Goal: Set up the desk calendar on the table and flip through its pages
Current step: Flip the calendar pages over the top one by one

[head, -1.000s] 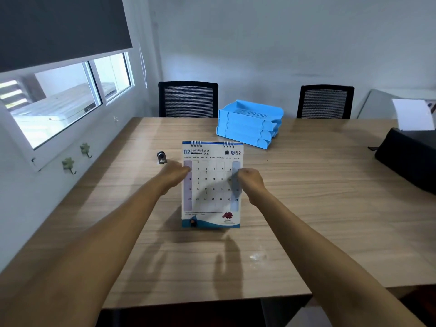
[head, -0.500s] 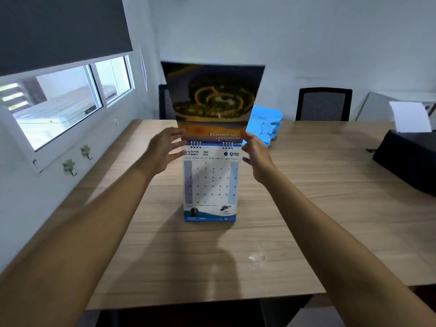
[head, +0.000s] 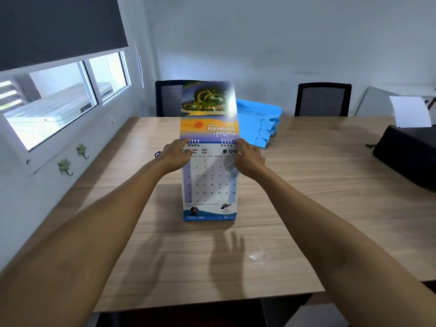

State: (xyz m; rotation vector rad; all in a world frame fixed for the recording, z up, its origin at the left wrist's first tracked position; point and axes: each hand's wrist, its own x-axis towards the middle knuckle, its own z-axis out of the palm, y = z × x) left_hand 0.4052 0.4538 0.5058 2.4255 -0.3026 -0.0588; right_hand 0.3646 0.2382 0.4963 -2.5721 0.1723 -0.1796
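The left hand (head: pixel 175 156) and right hand (head: pixel 249 158) rest open, fingers loose, at the top corners of the one desk calendar (head: pixel 210 185), which stands upright mid-table (head: pixel 306 208) with a single page (head: pixel 208 112) raised above its spiral binding. The flipping step seems under way; next, that page likely needs laying over the back. Beyond stand two chairs (head: pixel 323 100) and one blue tray stack (head: pixel 259 123).

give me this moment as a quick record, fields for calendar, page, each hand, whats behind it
calendar: desk calendar upright on the wooden table, March page facing the camera
flipped page: picture page raised above the spiral binding, blurred
left hand: left hand at the top left corner, grip unclear
right hand: right hand at the top right corner, grip unclear
behind: blue paper trays, two black chairs
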